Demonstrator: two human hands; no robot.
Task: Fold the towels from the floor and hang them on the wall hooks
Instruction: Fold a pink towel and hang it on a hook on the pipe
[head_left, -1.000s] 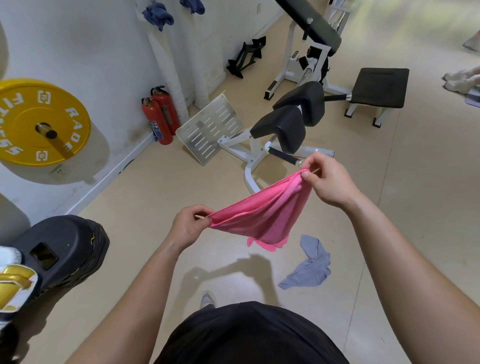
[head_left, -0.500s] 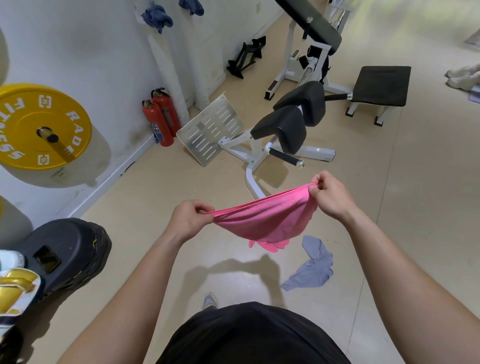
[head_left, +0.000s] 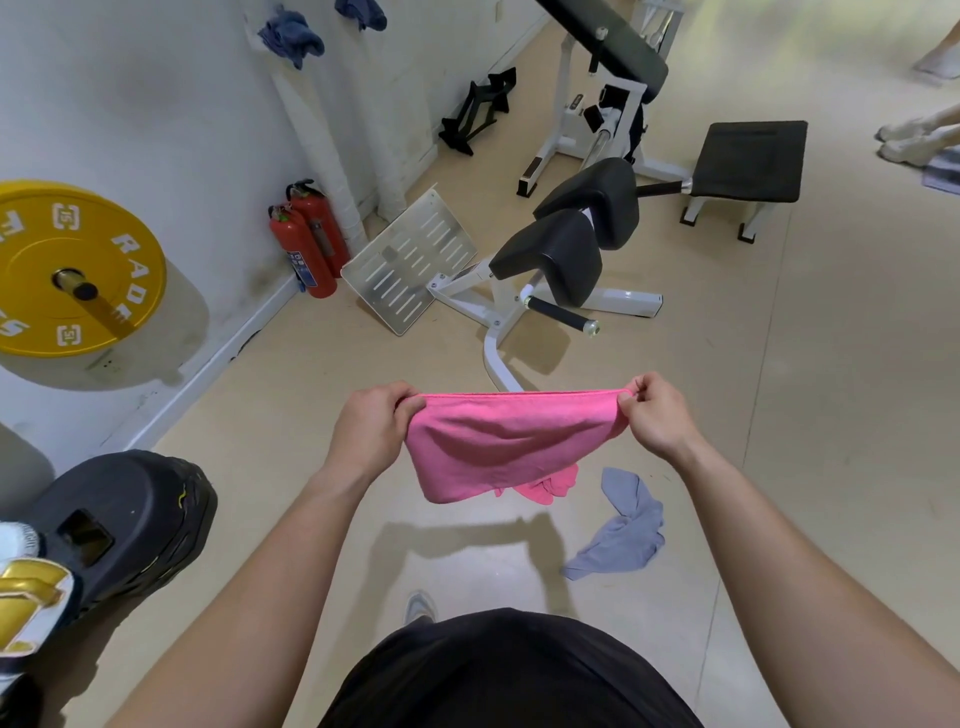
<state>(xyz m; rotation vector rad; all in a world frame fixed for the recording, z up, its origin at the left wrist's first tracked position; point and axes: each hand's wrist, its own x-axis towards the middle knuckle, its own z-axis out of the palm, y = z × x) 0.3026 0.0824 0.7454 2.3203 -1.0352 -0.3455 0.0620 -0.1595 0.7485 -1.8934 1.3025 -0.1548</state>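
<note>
Both hands, left hand (head_left: 370, 427) and right hand (head_left: 655, 414), pinch the top corners of a bright pink cloth towel (head_left: 498, 446), stretched level between them. A crumpled grey cloth towel (head_left: 621, 530) lies on the floor below the right hand.

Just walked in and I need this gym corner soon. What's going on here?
A person holds a pink towel stretched level in the air, the left hand and the right hand each gripping one top end. A grey towel lies crumpled on the floor below, not yet picked up. Two blue towels already hang on the wall.
</note>
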